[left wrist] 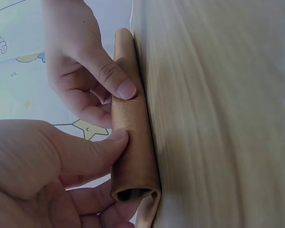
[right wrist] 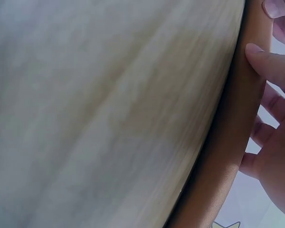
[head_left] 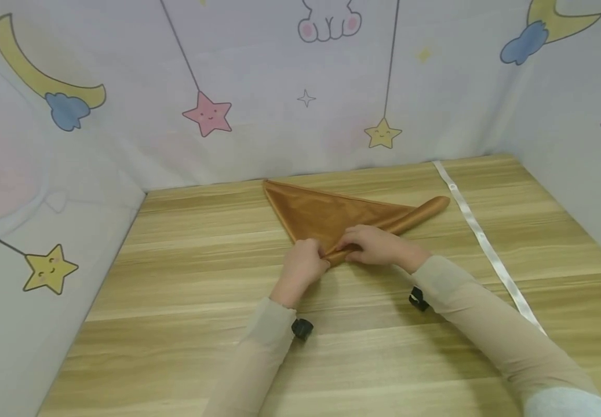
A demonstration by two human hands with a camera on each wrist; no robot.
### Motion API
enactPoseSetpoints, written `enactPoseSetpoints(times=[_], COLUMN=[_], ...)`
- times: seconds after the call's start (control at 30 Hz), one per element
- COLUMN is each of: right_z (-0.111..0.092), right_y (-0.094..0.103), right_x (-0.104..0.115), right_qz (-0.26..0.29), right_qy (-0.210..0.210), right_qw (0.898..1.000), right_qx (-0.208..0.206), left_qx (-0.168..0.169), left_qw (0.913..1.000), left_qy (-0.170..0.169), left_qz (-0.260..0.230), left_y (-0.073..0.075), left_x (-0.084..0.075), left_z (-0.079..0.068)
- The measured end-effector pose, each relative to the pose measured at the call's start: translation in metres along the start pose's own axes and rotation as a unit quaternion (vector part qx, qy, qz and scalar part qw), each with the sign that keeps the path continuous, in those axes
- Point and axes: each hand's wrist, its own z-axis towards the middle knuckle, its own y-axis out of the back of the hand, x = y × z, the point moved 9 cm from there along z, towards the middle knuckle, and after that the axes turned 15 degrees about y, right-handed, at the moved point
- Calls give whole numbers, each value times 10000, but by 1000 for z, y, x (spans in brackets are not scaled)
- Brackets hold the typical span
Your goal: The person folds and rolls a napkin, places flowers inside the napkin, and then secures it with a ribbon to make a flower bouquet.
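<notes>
A shiny brown cloth (head_left: 326, 211) lies on the table, its far part flat and pointed, its near edge rolled into a tube. My left hand (head_left: 304, 263) pinches the tube near its left end, thumb on the near side. Close beside it, my right hand (head_left: 375, 246) pinches the same rolled edge a little further right. In the left wrist view the rolled cloth (left wrist: 133, 156) shows a hollow open end below the left thumb. The right wrist view has the roll (right wrist: 223, 156) running along the tabletop, with the right hand's fingers (right wrist: 270, 66) curled behind it.
A white strip (head_left: 488, 249) runs down the right side of the wood-grain table (head_left: 185, 324). Hanging cloth walls (head_left: 258, 69) printed with stars and moons stand behind and at both sides. A dark wrist device (head_left: 302, 329) sits on the left wrist, another (head_left: 418, 299) on the right.
</notes>
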Motion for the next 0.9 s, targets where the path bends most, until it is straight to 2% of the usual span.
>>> enactPoseSetpoints(times=[0.2,0.6,0.7,0.9], right_z=[2,-1,-1,3], right_y=[1,-2,-2,0], right_x=[2,-4,-4,0], right_qz=[29,396,328,-122], right_qy=[71,-467,-472,-192], right_qw=[10000,9980,9983,9997], right_qx=[11,150,134,70], left_qx=[92,209,199,242], left_qw=[9999,9996,9995,9993], left_qy=[-10,73,128,180], left_qz=[-103,-191,-222,-220], left_y=[-3,-5,-5,-4], left_x=[3,7,9,10], left_z=[0,0,1,1])
